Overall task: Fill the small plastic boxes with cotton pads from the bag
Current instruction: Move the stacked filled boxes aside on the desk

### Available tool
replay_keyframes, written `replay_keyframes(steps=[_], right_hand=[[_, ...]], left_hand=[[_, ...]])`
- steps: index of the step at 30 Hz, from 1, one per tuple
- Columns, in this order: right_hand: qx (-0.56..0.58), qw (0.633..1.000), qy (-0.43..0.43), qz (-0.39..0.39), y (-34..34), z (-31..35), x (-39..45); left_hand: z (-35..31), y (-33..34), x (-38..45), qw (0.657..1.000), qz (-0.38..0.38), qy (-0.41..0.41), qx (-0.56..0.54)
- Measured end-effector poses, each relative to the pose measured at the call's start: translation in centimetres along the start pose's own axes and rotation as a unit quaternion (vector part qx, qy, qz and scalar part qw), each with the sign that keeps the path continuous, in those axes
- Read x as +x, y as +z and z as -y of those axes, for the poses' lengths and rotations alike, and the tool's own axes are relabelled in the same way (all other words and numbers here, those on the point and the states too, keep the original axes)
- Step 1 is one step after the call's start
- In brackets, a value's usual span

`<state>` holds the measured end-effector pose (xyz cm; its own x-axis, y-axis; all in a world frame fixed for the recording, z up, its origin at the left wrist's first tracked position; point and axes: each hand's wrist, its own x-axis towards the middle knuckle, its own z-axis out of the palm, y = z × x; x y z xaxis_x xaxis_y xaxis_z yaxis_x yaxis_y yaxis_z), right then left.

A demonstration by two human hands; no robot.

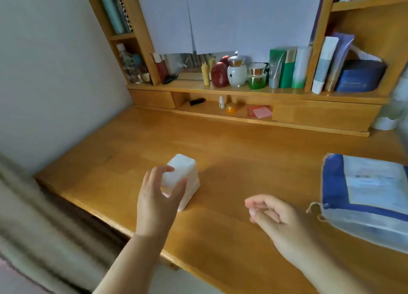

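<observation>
Left hand point(157, 202): fingers point(167, 169) spread wide, curled round the white plastic box point(187, 176) on the bench point(242, 161).
Right hand point(271, 214): fingers loosely curled, holding nothing.

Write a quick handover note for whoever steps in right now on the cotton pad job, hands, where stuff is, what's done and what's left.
Left hand: fingers curled round the white plastic box, which stands on the wooden desk.
Right hand: loosely curled above the desk, holding nothing.
Blue and white bag: lies flat at the desk's right edge, untouched.
Done: no pads visible outside the bag; whether the box holds any cannot be told.
Left: take pads from the bag and fill the box. Only one box is in view.
</observation>
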<state>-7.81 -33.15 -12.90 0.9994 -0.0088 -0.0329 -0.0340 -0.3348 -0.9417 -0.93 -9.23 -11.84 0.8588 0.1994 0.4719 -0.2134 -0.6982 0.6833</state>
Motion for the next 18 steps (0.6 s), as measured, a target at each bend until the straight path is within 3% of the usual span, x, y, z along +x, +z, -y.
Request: replay_keyframes(steps=[6,8,10,12,14,18], right_hand=[[0.029,0.997,0.042,0.052,0.5,3.2,7.1],[0.054,0.993,0.07,0.081,1.0,4.5,8.9],[0.078,0.986,0.092,0.117,2.0,5.8,10.9],[0.057,0.979,0.102,0.166,3.6,6.9,12.8],[0.0,0.969,0.107,0.223,5.4,7.4,14.2],[-0.027,0.951,0.135,0.275,7.6,7.6,14.4]], left_hand=[[-0.1,0.1,0.4,0.999,0.041,-0.026,0.015],[-0.7,-0.8,-0.6,0.994,0.035,-0.092,-0.037],[-1.7,-1.3,-1.8,0.947,-0.015,-0.274,-0.168],[-2.4,-0.9,-2.7,0.839,-0.049,-0.454,-0.294],[-2.7,-0.2,-2.8,0.783,-0.047,-0.526,-0.328],[-4.5,1.0,-1.7,0.806,0.004,-0.528,-0.267]])
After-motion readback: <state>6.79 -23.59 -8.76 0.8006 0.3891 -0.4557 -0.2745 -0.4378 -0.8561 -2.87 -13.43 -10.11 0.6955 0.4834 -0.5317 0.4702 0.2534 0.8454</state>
